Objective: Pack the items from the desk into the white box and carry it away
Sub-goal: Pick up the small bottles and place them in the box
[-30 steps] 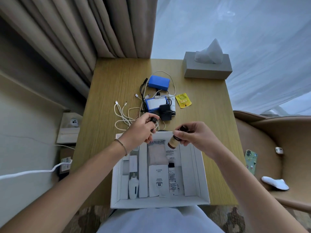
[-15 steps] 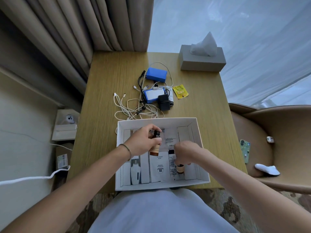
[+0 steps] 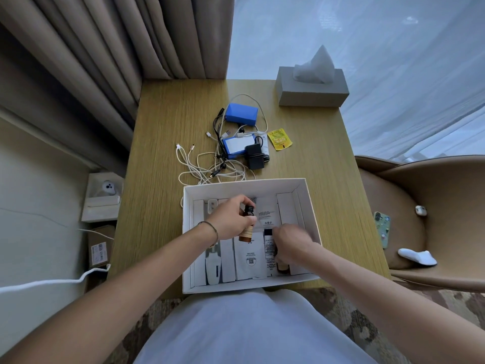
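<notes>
Hands at work inside the white box (image 3: 309, 206) at the desk's (image 3: 168, 158) near edge.
From my feed, the left hand (image 3: 231, 219) grips an amber bottle (image 3: 246, 227) upright over white packets; the right hand (image 3: 291, 243) curls around a second small bottle (image 3: 283, 266) in the box's near right corner; cables (image 3: 207, 169) and blue packs (image 3: 241, 114) lie on the desk beyond.

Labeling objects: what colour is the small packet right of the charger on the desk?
Yellow, with a faint printed design, seen in the head view: the packet lies flat on the desk.
</notes>
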The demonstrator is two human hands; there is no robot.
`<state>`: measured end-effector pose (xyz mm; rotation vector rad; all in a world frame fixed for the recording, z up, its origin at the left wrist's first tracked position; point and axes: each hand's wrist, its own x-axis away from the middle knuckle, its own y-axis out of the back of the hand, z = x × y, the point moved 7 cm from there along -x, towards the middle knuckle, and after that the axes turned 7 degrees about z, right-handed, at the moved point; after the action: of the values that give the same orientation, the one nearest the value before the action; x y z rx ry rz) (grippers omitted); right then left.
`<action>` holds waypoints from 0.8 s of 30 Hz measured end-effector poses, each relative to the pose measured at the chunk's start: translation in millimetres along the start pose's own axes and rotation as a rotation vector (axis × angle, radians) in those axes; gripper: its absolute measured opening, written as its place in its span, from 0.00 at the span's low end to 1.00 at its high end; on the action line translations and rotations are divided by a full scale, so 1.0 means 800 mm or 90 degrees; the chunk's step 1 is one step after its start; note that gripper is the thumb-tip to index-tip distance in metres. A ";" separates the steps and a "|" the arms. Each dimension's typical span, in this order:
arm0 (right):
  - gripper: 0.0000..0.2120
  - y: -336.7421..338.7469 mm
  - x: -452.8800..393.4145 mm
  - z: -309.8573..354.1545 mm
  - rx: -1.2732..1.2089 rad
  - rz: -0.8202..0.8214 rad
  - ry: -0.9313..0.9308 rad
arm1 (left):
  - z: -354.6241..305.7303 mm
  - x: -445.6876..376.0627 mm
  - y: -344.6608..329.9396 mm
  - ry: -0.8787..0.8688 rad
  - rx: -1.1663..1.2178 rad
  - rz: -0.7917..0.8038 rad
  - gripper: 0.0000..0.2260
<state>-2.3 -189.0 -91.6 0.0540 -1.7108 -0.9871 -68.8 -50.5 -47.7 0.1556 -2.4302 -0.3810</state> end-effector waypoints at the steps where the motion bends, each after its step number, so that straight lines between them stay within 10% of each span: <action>1: 0.15 0.000 0.002 -0.001 -0.010 -0.017 0.002 | 0.000 -0.004 -0.002 0.004 -0.006 0.000 0.12; 12: 0.15 0.072 0.070 -0.055 -0.237 -0.307 0.035 | -0.009 -0.065 -0.033 0.027 0.004 -0.042 0.11; 24: 0.16 0.076 0.061 -0.069 -0.326 -0.310 0.003 | -0.016 -0.097 -0.069 0.006 -0.120 -0.097 0.06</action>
<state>49.2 -205.1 -13.1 0.1426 -1.4180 -1.7603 0.1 -89.9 -102.4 0.2606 -2.3645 -0.6724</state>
